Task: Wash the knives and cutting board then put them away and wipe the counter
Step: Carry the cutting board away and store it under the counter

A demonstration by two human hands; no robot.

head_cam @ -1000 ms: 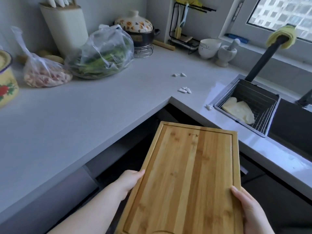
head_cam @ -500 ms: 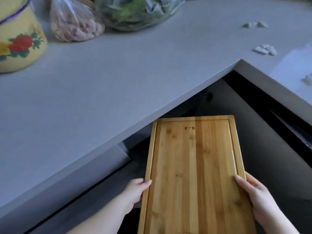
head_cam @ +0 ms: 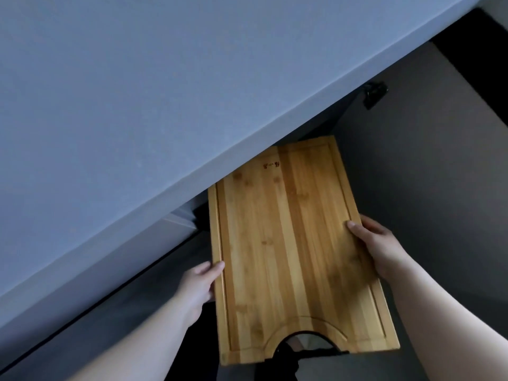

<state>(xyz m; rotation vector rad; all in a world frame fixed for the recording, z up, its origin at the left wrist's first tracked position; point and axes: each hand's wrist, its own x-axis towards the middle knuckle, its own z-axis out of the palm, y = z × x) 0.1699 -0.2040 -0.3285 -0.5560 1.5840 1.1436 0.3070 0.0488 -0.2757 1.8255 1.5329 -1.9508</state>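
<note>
The bamboo cutting board [head_cam: 288, 251] is held flat below the grey counter [head_cam: 165, 105], its far end tucked under the counter's front edge. A half-round handle cut-out shows at its near end. My left hand [head_cam: 199, 284] grips the board's left edge, thumb on top. My right hand [head_cam: 376, 243] grips the right edge, thumb on the top face. No knives are in view.
An open dark cabinet space lies under the counter, with a grey cabinet door [head_cam: 426, 188] standing open on the right and a black hinge [head_cam: 373, 94] near its top. A grey drawer front [head_cam: 96, 320] runs along the lower left.
The view has dropped below the counter top; the bags and pot left the frame. Both hands have pushed the board forward, so its far end now sits under the counter edge.
</note>
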